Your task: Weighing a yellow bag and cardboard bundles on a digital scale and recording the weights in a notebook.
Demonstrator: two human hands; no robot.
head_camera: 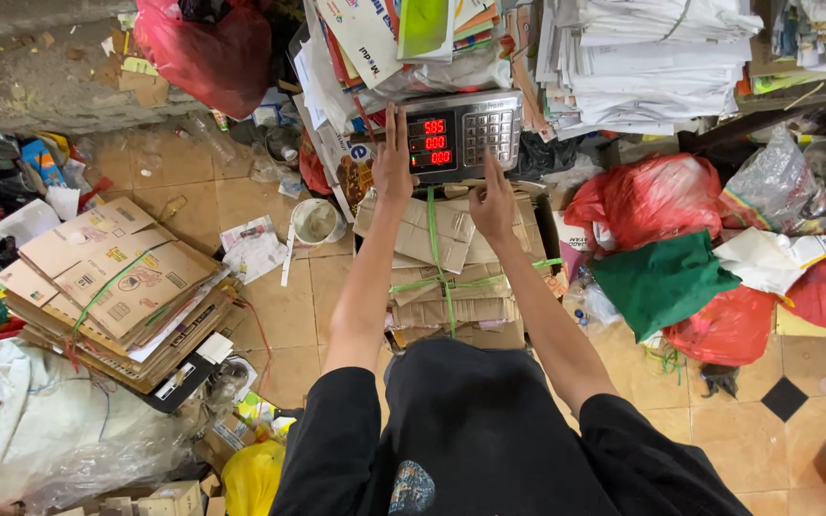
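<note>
A bundle of flattened cardboard (pixel 451 277), tied with green strapping, lies on a weighing scale in front of me. The scale's display head (pixel 463 134) shows red digits and a keypad. My left hand (pixel 393 158) is stretched out flat with fingers together, resting at the bundle's far edge beside the display. Over the bundle's far right part, my right hand (pixel 492 205) has its fingers reaching toward the bottom of the display head. Neither hand holds anything.
A second strapped cardboard stack (pixel 112 287) lies on the tiled floor at left. Red plastic bags (pixel 647 201) and a green cloth (pixel 662 282) sit at right. Stacked papers (pixel 642 57) and books fill the back. White sacks (pixel 40 420) are at lower left.
</note>
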